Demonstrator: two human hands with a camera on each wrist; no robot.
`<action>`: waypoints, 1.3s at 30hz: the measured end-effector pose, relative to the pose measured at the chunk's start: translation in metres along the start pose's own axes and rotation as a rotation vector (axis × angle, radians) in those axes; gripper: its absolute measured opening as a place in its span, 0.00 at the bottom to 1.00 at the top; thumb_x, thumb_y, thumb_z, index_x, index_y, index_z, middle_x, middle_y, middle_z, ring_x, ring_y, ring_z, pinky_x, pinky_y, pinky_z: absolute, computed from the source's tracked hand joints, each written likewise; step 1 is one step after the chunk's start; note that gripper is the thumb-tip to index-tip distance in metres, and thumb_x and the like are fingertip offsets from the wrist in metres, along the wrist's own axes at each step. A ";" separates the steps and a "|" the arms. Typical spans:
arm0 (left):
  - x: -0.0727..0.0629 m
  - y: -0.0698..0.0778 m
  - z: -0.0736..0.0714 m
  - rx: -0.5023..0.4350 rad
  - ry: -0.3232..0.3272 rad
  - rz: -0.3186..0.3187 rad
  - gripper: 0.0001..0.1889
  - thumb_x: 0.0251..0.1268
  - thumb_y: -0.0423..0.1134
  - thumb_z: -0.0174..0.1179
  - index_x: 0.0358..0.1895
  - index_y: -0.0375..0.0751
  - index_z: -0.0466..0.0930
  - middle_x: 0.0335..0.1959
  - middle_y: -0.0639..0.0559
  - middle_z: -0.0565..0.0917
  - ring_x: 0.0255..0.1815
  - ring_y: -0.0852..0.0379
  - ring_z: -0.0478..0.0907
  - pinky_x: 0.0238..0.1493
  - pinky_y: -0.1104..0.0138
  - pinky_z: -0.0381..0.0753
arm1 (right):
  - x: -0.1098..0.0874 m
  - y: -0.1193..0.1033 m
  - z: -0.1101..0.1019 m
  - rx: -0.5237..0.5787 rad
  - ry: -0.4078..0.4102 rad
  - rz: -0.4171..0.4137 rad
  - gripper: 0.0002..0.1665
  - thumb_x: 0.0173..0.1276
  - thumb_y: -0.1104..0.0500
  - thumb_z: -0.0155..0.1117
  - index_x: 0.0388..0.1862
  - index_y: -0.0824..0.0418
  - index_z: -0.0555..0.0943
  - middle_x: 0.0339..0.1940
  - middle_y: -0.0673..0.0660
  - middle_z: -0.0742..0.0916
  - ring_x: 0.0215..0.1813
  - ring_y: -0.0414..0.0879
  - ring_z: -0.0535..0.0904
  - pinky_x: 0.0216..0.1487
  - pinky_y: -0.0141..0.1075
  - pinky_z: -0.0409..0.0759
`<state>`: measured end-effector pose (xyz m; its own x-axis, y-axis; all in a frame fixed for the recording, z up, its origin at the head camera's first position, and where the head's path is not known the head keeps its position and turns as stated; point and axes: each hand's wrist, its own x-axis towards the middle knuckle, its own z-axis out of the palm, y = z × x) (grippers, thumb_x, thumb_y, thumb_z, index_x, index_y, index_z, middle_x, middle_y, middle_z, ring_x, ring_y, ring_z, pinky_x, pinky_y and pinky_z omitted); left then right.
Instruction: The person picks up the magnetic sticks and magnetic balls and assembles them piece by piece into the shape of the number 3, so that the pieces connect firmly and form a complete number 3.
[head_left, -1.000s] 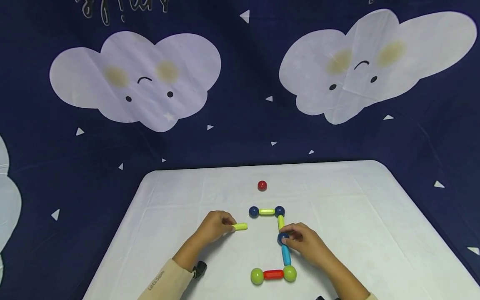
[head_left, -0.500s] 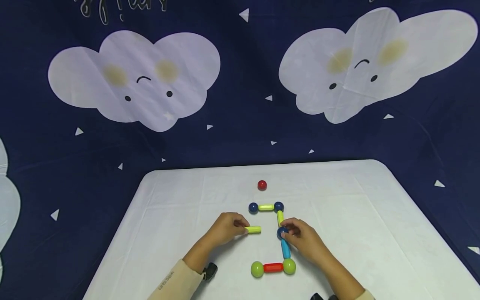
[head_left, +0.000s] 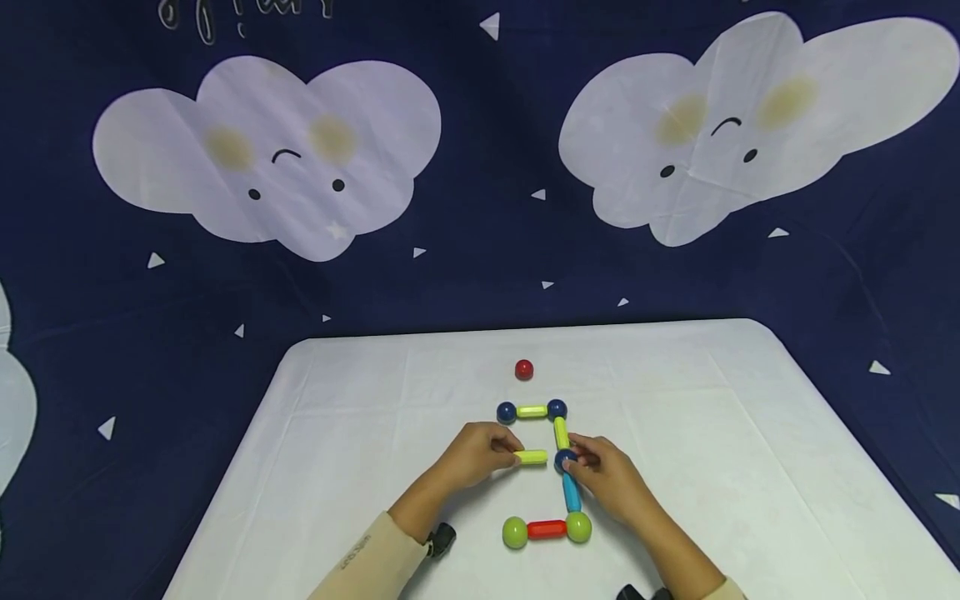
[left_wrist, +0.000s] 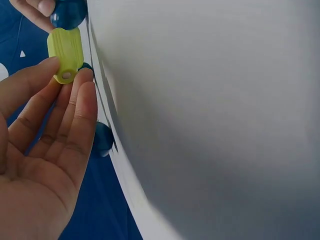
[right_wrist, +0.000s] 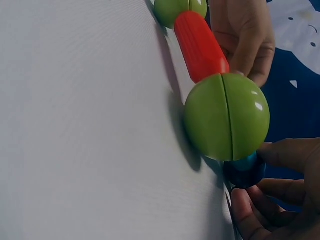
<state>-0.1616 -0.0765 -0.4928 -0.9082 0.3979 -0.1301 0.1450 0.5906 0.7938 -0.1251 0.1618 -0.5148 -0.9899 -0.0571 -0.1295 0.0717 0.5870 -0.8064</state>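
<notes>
Between thumb and fingers my left hand (head_left: 480, 454) pinches a yellow-green rod (head_left: 532, 457), one end pointing right at a dark blue ball (head_left: 566, 460). In the head view a small gap shows between rod and ball. My right hand (head_left: 611, 477) holds that blue ball from the right with thumb and fingertips. From the ball another yellow-green rod (head_left: 562, 433) runs back to a blue ball (head_left: 557, 409), and a light blue rod (head_left: 572, 492) runs forward to a green ball (head_left: 578, 527). The left wrist view shows the held rod (left_wrist: 66, 52) end-on, its far end near the ball (left_wrist: 69, 13).
A red rod (head_left: 547, 530) links the front green ball to a second green ball (head_left: 515, 532). At the back, a yellow-green rod (head_left: 532, 412) joins a blue ball (head_left: 507, 412). A loose red ball (head_left: 524, 369) lies farther back on the white table (head_left: 360, 392).
My left hand has carried the yellow-green rod rightward, close to the blue ball. My right hand keeps its hold, and the joined pieces have shifted slightly away from me.
</notes>
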 end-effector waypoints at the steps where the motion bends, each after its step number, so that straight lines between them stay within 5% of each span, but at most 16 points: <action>1: 0.001 0.001 0.000 -0.002 -0.001 0.007 0.05 0.62 0.33 0.69 0.39 0.47 0.89 0.34 0.58 0.86 0.33 0.64 0.79 0.34 0.72 0.79 | 0.000 0.000 0.000 0.000 0.002 -0.001 0.28 0.69 0.60 0.69 0.67 0.61 0.78 0.48 0.53 0.85 0.48 0.42 0.81 0.53 0.34 0.83; 28: 0.008 0.009 0.008 0.035 -0.045 -0.012 0.04 0.60 0.32 0.70 0.37 0.45 0.88 0.29 0.58 0.84 0.30 0.65 0.76 0.33 0.73 0.76 | 0.000 0.000 0.003 0.028 0.033 -0.020 0.27 0.69 0.61 0.67 0.67 0.61 0.78 0.47 0.55 0.84 0.48 0.43 0.81 0.50 0.31 0.82; 39: 0.009 0.007 0.001 0.014 -0.042 -0.009 0.05 0.63 0.36 0.69 0.41 0.44 0.87 0.31 0.58 0.85 0.33 0.65 0.79 0.36 0.72 0.79 | 0.001 0.003 0.003 0.031 0.021 -0.009 0.28 0.70 0.60 0.67 0.68 0.61 0.78 0.48 0.55 0.84 0.49 0.43 0.81 0.50 0.32 0.82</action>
<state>-0.1679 -0.0680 -0.4891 -0.8923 0.4213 -0.1625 0.1423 0.6038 0.7843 -0.1256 0.1607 -0.5189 -0.9929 -0.0450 -0.1104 0.0663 0.5616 -0.8248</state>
